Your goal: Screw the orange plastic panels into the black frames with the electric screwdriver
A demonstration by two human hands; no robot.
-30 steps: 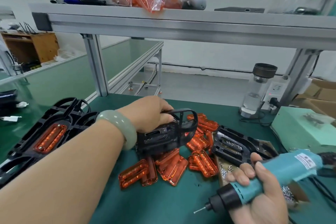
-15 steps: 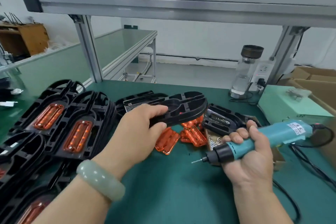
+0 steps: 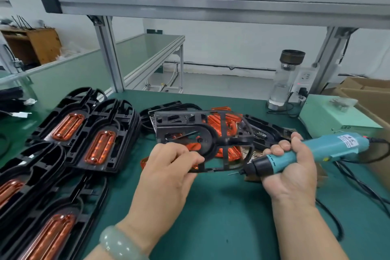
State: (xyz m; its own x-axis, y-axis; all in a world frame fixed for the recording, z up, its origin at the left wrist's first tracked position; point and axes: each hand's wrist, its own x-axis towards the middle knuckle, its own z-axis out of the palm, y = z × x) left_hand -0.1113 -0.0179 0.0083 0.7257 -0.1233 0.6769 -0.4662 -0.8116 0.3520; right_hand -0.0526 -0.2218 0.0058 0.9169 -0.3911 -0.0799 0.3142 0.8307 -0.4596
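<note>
The empty black plastic openwork frame (image 3: 185, 129) hung tilted above the middle of the green tabletop (image 3: 221, 217). The left hand (image 3: 168, 167) gripped its near rim, fingers curled round it. No panel seemed fitted, so this looked like the loading step. Next it needed laying flat and one of the loose ribbed orange plastic panels (image 3: 232, 153) seated. The right hand (image 3: 291, 175) was closed round the teal electric screwdriver (image 3: 329, 148), its bit touching nothing.

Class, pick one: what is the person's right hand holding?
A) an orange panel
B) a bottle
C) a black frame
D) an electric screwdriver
D: the right hand curls round the electric screwdriver, while the left hand grips the black frame.
</note>
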